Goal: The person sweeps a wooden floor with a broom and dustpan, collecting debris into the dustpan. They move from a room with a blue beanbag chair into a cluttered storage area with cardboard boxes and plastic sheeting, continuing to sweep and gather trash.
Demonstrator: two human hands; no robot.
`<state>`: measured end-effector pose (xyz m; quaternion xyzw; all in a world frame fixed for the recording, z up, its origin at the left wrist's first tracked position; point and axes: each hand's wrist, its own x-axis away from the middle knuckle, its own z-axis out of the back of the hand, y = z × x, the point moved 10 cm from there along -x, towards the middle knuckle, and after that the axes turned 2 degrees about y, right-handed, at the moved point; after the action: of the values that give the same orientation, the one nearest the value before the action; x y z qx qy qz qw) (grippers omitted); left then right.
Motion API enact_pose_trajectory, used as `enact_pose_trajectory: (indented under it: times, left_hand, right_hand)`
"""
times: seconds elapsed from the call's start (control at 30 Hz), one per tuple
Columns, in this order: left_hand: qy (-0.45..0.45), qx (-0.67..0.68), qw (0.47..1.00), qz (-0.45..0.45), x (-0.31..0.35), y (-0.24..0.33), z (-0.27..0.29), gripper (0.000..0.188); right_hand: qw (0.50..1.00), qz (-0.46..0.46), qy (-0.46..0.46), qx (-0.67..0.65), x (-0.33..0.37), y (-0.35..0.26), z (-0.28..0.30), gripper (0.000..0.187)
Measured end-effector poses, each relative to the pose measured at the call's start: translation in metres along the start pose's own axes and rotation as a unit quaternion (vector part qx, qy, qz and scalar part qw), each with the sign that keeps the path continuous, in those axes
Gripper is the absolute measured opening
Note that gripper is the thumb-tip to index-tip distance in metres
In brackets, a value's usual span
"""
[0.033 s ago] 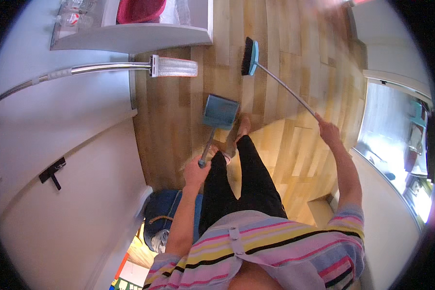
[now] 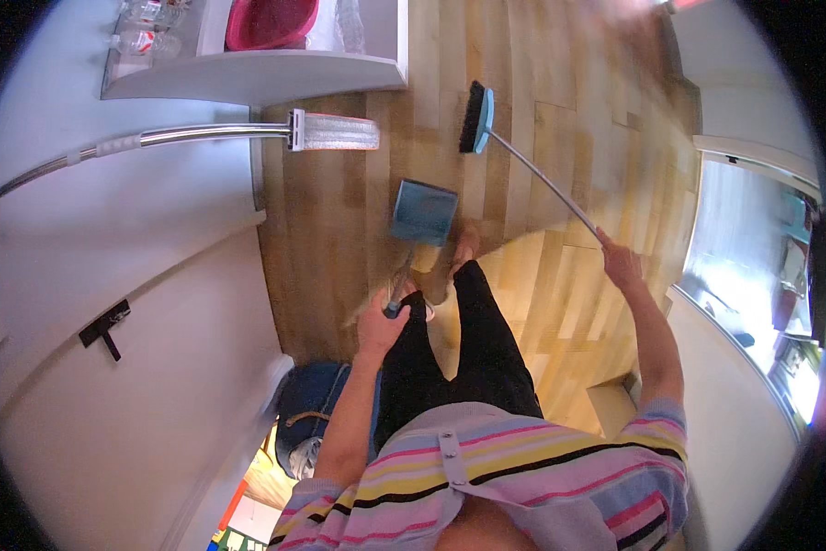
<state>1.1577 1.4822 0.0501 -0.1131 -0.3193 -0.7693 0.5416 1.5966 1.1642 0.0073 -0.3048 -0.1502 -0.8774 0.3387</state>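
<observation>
My left hand [image 2: 383, 323] is closed round the top of the handle of a blue-grey dustpan [image 2: 425, 213]. The pan lies just ahead of my feet, open side away from me, and looks to be at floor level. Out to the right, my right hand [image 2: 622, 264] grips the metal stick of a broom [image 2: 543, 178]. That stick slants away to the left, down to a light-blue head with dark bristles [image 2: 472, 118] on the wooden floor. A stretch of floor separates the bristles from the dustpan. Whether any dirt lies in the pan I cannot tell.
A flat mop [image 2: 339, 131] with a silver pole leans along the left wall. Beyond it, a white shelf unit [image 2: 257, 77] holds a dark-pink basin [image 2: 271, 23] and clear bottles [image 2: 144, 42]. A dark-blue bag [image 2: 307, 404] sits by my left leg. A bright window [image 2: 739, 239] is at right.
The whole view has shifted slightly. The broom head has come a little nearer to me, and my left hand has moved slightly right with the dustpan handle.
</observation>
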Motion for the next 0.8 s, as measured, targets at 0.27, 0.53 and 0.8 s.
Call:
enact_pose_trajectory:
  times: [0.27, 0.53, 0.8]
  left_hand:
    - [-0.264, 0.103, 0.95, 0.133, -0.017, -0.004, -0.025, 0.089]
    - [0.121, 0.305, 0.932, 0.157, -0.261, -0.12, 0.216, 0.049]
    - [0.261, 0.596, 0.758, 0.05, -0.417, -0.148, 0.409, 0.086]
  right_hand:
    - [0.992, -0.002, -0.018, -0.123, 0.041, -0.051, -0.028, 0.048]
    - [0.998, 0.017, -0.023, -0.051, 0.063, -0.097, -0.028, 0.052]
    - [0.999, -0.007, -0.034, 0.011, 0.074, -0.154, 0.007, 0.055]
